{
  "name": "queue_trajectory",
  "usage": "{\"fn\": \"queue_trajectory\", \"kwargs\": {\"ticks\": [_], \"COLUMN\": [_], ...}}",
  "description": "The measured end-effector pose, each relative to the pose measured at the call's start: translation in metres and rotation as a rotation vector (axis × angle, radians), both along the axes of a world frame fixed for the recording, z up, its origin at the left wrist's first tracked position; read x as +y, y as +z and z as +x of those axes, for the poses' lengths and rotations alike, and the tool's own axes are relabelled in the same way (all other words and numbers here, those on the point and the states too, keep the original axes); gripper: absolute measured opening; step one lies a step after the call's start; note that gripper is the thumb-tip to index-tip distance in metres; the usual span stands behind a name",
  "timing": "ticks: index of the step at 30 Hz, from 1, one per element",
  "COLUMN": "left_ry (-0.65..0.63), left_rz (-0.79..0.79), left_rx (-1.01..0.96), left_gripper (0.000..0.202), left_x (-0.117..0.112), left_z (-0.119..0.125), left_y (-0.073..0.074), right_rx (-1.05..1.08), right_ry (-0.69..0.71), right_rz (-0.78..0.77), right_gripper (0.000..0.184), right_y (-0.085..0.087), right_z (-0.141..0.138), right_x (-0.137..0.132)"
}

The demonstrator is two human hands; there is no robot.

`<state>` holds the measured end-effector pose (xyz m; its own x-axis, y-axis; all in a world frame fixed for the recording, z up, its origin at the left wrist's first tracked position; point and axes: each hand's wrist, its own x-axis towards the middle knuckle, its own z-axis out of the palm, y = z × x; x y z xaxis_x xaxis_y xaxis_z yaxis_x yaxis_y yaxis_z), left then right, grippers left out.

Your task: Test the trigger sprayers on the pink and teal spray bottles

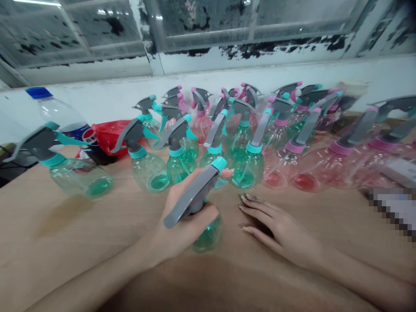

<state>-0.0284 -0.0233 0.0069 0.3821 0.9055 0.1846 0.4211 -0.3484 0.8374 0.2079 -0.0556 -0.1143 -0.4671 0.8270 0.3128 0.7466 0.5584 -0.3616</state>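
Observation:
My left hand (185,216) is wrapped round the neck of a green spray bottle (208,236) with a grey and turquoise spray head. Its base appears to be on the wooden table (130,242), and the nozzle points away from me. My fingers hide the collar and part of the trigger. To the right of that bottle, my right hand (279,225) lies palm down on the tabletop, fingers stretched out and holding nothing. Just beyond my hands stand more green spray bottles (247,169) and pink spray bottles (305,173).
A separate green spray bottle (78,175) is at the left, near a cola bottle (82,130) with a blue cap and a red plastic bag (112,136). Several spray bottles crowd the back, before a white wall (107,93) and windows. A pixelated patch (394,208) lies at right.

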Motion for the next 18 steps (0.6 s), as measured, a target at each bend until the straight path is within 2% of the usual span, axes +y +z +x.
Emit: {"fn": "queue_trajectory", "kwargs": {"ticks": [3, 7, 13, 18], "left_ry": [-0.034, 0.013, 0.057, 0.072], "left_rz": [-0.051, -0.071, 0.032, 0.026], "left_rx": [-0.017, -0.022, -0.019, -0.015], "left_gripper": [0.051, 0.048, 0.043, 0.046], "left_x": [-0.002, -0.003, -0.002, -0.002], "left_z": [0.000, 0.004, 0.007, 0.005], "left_y": [0.000, -0.001, -0.010, -0.012], "right_rx": [0.007, -0.031, -0.038, -0.008], "right_ry": [-0.001, 0.014, 0.014, 0.008], "right_rz": [0.001, 0.008, 0.011, 0.000], "right_gripper": [0.041, 0.042, 0.042, 0.043], "right_y": [0.000, -0.001, -0.003, -0.001], "right_z": [0.001, 0.001, 0.002, 0.002], "right_x": [0.000, 0.000, 0.001, 0.000]}}
